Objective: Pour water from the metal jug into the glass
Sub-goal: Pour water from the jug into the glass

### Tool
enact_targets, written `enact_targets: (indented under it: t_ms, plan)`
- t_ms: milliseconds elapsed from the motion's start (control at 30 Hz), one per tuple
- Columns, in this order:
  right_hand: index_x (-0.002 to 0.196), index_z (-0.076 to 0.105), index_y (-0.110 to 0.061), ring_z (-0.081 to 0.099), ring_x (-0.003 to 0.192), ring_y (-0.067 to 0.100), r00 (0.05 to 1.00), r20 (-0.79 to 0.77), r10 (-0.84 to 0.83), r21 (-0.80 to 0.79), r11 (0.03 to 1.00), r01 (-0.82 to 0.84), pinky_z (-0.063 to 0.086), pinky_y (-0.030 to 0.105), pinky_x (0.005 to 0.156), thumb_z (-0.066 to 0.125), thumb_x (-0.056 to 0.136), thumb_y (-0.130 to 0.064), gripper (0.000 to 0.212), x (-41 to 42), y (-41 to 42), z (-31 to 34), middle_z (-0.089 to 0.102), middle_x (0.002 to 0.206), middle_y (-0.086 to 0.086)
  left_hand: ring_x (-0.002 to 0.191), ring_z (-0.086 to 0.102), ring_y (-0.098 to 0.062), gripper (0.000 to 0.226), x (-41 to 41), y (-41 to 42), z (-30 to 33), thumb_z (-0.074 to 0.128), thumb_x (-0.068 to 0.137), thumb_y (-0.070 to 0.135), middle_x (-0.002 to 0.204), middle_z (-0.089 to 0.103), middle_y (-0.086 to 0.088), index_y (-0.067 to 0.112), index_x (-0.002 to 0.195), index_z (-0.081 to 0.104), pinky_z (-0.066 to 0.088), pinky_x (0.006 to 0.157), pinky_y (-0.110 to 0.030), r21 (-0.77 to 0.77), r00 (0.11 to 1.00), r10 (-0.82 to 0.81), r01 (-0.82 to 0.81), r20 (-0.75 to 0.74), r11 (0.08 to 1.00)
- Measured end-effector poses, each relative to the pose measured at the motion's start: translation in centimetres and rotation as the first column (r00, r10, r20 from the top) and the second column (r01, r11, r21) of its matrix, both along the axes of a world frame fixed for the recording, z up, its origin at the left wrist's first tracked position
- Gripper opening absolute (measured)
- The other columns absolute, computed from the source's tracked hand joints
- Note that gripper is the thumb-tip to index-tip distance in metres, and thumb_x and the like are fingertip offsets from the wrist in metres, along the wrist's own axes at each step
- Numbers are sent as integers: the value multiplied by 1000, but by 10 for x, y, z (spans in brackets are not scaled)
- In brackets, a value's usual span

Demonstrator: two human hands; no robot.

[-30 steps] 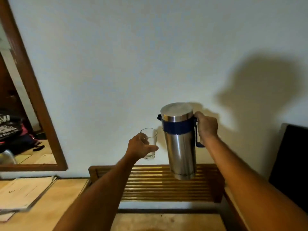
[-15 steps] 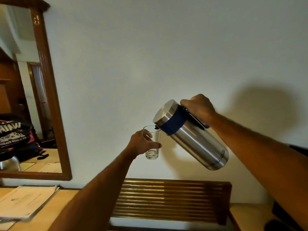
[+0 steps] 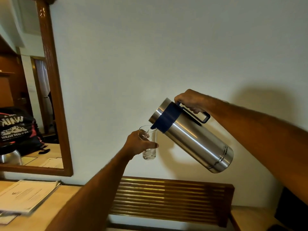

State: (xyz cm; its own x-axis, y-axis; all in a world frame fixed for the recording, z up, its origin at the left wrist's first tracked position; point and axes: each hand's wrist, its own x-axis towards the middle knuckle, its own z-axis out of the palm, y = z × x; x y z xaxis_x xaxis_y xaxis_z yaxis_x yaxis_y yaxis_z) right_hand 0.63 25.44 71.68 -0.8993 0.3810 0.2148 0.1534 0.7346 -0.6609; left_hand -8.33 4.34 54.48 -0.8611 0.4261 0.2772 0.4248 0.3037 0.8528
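Observation:
My right hand (image 3: 190,100) grips the dark blue handle of the metal jug (image 3: 195,137), a steel cylinder with a blue collar and a steel lid. The jug is tilted steeply to the left, its blue spout resting over the rim of the glass (image 3: 149,144). My left hand (image 3: 138,144) holds the clear glass upright in the air in front of the white wall. A thin stream of water runs from the spout into the glass, and a little water sits at its bottom.
A wooden slatted rack (image 3: 170,199) stands below against the wall. Papers (image 3: 25,195) lie on the wooden desk (image 3: 48,212) at the lower left. A brown-framed mirror (image 3: 55,97) hangs at the left. A dark object (image 3: 291,205) sits at the lower right.
The jug went from upright to steeply tilted, its spout now over the glass rim and water flowing. The glass stayed upright in my left hand. The view tipped upward.

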Motion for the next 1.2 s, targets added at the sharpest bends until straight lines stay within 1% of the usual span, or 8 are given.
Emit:
enact_targets:
  t_ms: [167, 267, 400, 567, 667, 767, 933, 1200]
  plan:
    - [79, 67, -8, 24, 36, 10, 999, -38, 5, 100, 995, -1, 22, 19, 37, 64, 67, -27, 22, -15, -10, 6, 33, 54, 0, 93, 70, -30, 71, -4, -3, 2, 90, 51, 45, 101, 72, -8, 13, 109, 64, 62, 79, -43, -20, 1000, 23, -23, 14, 1000]
    - [77, 66, -8, 30, 39, 12, 999, -35, 11, 193, 981, -4, 26, 22, 40, 64, 58, -33, 31, -23, -13, 15, 38, 54, 1, 92, 71, -29, 71, -5, -2, 3, 91, 51, 44, 100, 73, -8, 13, 108, 65, 62, 80, -43, -12, 1000, 27, -27, 6, 1000]
    - [63, 57, -11, 32, 36, 13, 999, -34, 9, 265, 964, 1, 29, 23, 41, 65, 54, -38, 29, -29, -14, 25, 38, 47, -1, 92, 71, -30, 65, -6, 1, 9, 92, 57, 39, 101, 73, -9, 13, 109, 64, 62, 81, -45, -2, 1000, 30, -30, -4, 1000]
    - [55, 54, -14, 41, 44, 15, 997, -67, 38, 339, 941, -13, 32, 23, 43, 65, 62, -39, 29, -31, -17, 32, 44, 50, -2, 95, 70, -31, 70, -5, 1, 13, 91, 54, 42, 103, 72, -10, 12, 111, 63, 61, 85, -47, -1, 1000, 18, -18, -1, 1000]
    - [55, 54, -14, 41, 44, 13, 996, -67, 57, 394, 919, -26, 30, 22, 42, 63, 66, -39, 29, -30, -16, 33, 46, 50, -2, 91, 72, -29, 55, -5, 1, 12, 91, 54, 41, 94, 73, -5, 18, 97, 67, 62, 81, -46, -10, 1000, 14, -14, -20, 1000]
    - [58, 56, -13, 42, 45, 12, 996, -70, 55, 444, 896, -18, 30, 23, 42, 62, 70, -39, 29, -29, -13, 32, 47, 52, -2, 88, 73, -27, 62, -4, 1, 11, 91, 51, 43, 96, 75, -7, 14, 101, 69, 62, 81, -46, -22, 1000, 16, -16, -15, 1000]
    - [55, 51, -14, 40, 47, 12, 994, -85, 62, 476, 879, -14, 29, 26, 46, 61, 70, -40, 31, -27, -8, 37, 43, 50, -3, 87, 73, -26, 40, 0, 5, 10, 91, 56, 36, 92, 74, -4, 28, 83, 63, 62, 83, -47, -44, 1000, -11, 9, -25, 999]
    - [56, 51, -14, 41, 49, 12, 994, -93, 61, 510, 860, -5, 32, 29, 48, 58, 66, -45, 34, -21, -3, 42, 44, 51, -3, 87, 72, -25, 38, 6, 11, 7, 92, 57, 32, 91, 74, -2, 28, 81, 63, 61, 82, -46, -52, 999, -29, 28, -30, 998]
